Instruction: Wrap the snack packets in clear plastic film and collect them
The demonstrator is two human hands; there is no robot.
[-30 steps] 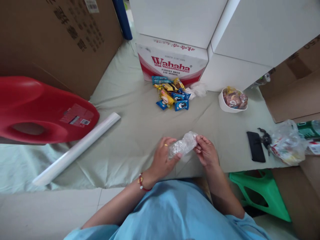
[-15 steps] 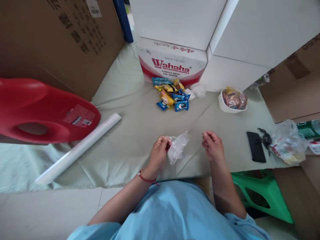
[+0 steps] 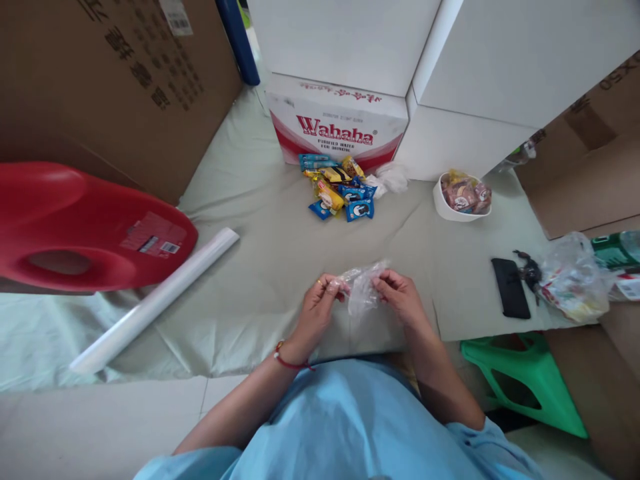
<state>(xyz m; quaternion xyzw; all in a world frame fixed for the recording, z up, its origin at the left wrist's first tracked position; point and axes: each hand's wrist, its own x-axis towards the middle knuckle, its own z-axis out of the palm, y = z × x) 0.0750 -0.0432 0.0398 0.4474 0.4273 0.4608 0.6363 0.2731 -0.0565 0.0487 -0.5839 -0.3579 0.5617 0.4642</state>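
Observation:
A clear plastic bag [image 3: 363,293] is stretched between my two hands, just above the cloth near the table's front edge. My left hand [image 3: 320,301] pinches its left side between thumb and fingers. On the other side, my right hand [image 3: 401,297] has its fingertips closed on the bag's right edge. Whether the bag's mouth is open I cannot tell. Beyond the hands lies a pile of small wrapped snacks [image 3: 337,190] in blue and yellow packets. Crumpled clear plastic [image 3: 393,177] rests against the right of that pile.
Behind the snacks stands a Wahaha carton [image 3: 340,127]. A white bowl of wrapped snacks [image 3: 462,197] is at the right, with a black phone [image 3: 510,288], keys [image 3: 529,270] and a filled plastic bag [image 3: 575,280] nearer. A plastic roll [image 3: 155,300] and red plastic stool [image 3: 100,227] lie left.
My right hand has moved left from beside the bag and taken hold of its right edge. The bag is now spread between both hands; my left hand keeps its hold.

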